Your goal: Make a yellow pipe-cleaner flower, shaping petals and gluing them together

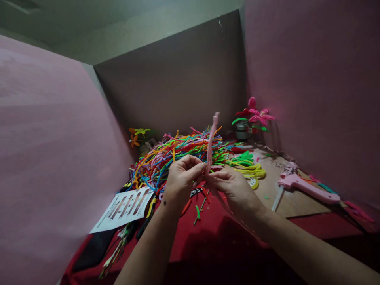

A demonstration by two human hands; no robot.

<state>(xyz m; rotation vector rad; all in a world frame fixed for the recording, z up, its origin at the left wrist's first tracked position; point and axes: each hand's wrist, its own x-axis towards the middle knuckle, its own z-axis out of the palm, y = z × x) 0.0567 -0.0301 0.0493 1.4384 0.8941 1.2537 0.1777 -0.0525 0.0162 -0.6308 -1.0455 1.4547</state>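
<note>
A pale pink pipe cleaner rises upright between my two hands, its lower part trailing down behind my right wrist. My left hand pinches it with thumb and forefinger near the bend. From the other side, my right hand is closed on the same pipe cleaner, the fingertips of both hands almost meeting. Behind them lies a big tangled heap of coloured pipe cleaners. Pliers with red handles lie on the red cloth just below my hands, partly hidden by my left hand.
A pink glue gun rests on a wooden board at right. Pink pipe-cleaner flowers stand at the back right, orange and yellow ones at the back left. A printed sheet lies left on the red cloth.
</note>
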